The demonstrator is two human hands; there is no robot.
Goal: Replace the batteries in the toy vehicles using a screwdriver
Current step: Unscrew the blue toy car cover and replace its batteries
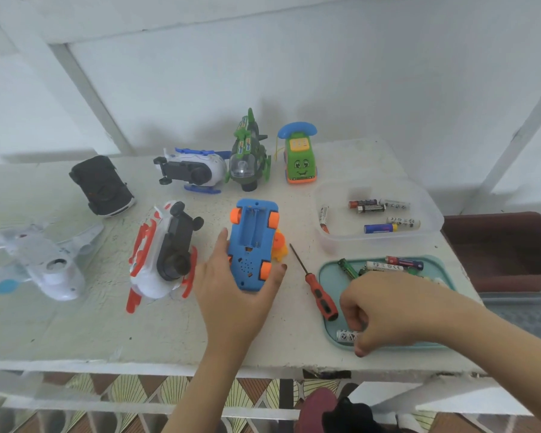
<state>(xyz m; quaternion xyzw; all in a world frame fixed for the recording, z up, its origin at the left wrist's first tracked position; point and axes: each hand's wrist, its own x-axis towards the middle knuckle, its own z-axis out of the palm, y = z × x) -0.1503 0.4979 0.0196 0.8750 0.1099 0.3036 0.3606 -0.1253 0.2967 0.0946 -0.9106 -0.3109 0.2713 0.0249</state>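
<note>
A blue toy car (253,242) with orange wheels lies upside down mid-table, its battery bay open and empty. My left hand (231,292) grips it from the near end. To its right an orange-handled screwdriver (320,296) lies on the table, partly over the rim of a teal tray (328,270). My right hand (384,310) reaches into that tray with fingers curled around a white battery (345,335). Other batteries (388,265) lie at the tray's far end.
A clear tub (431,214) at the right holds several batteries. Other toys stand around: red-white helicopter (163,254), white plane (41,257), black car (102,185), blue-white helicopter (194,170), green helicopter (249,157), green phone car (300,157). The table's front edge is close to me.
</note>
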